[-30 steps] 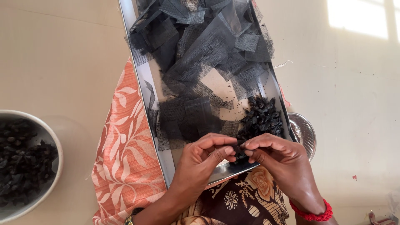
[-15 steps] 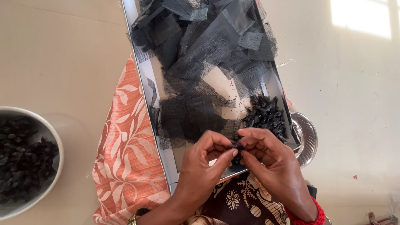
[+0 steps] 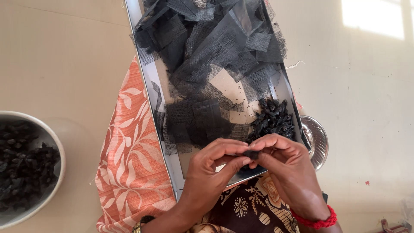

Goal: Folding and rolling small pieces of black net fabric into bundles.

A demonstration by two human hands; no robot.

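Bowl [image 3: 60,164] of dark lumps at 9 o'clock, well apart. Left hand [image 3: 211,172] & right hand [image 3: 289,168] meet at 6, fingertips pinched shut on a small dark piece [image 3: 251,154] over tray [image 3: 148,86] w/ black mesh squares [image 3: 202,116]. Risk: piece slips, drops onto lap cloth [image 3: 133,164]; pile [image 3: 272,118] at 3 could get knocked.

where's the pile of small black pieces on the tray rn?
In the head view, the pile of black pieces lies at the near right corner of the metal tray, beside the black mesh squares and just above the right hand.
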